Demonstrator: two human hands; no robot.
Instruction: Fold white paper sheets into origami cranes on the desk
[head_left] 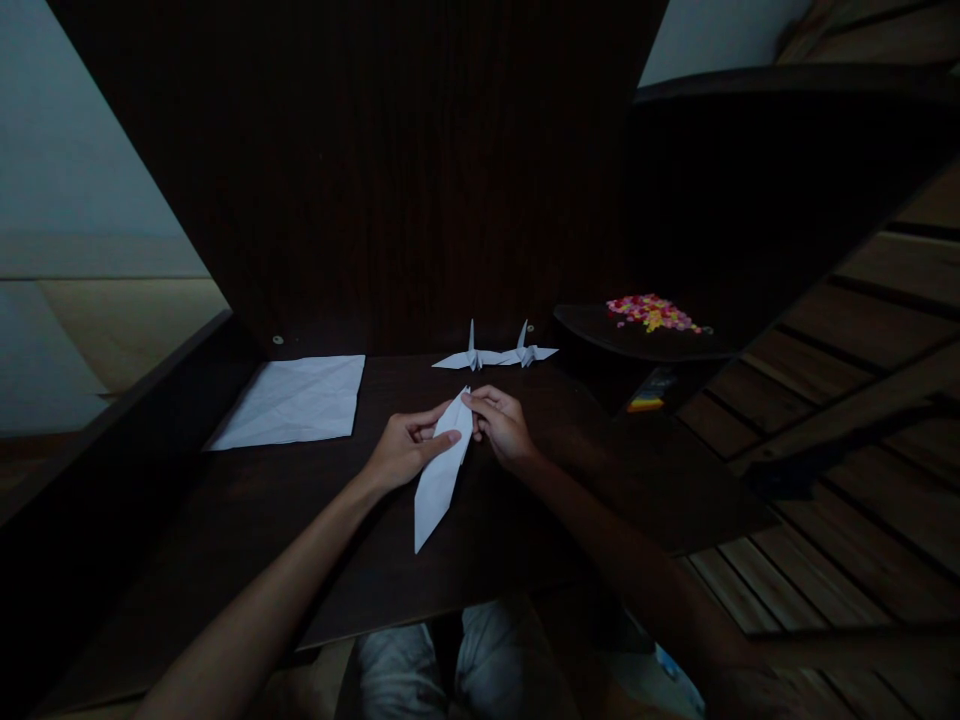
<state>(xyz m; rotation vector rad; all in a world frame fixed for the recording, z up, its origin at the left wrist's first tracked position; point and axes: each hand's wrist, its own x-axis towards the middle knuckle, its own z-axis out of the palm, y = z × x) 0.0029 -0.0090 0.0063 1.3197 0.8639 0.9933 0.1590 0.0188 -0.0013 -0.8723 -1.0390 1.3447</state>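
A long folded piece of white paper (437,490), pointed at its lower end, is held between both hands above the dark desk. My left hand (405,445) grips its left side, the thumb lying across the front face. At the narrow upper tip, my right hand (501,425) pinches the paper between thumb and fingers. Just beyond stand two white origami cranes, a left crane (471,358) and a right crane (527,354), their wings touching or overlapping. Off to the left lies a flat white sheet (296,402) with crease lines.
The dark desk top (300,540) meets an upright back panel (390,180). A raised side board (112,420) borders the left. On a rounded corner shelf (585,325) at right sits a pile of small pink, red and yellow pieces (651,312). A yellow-edged object (646,404) shows beneath it.
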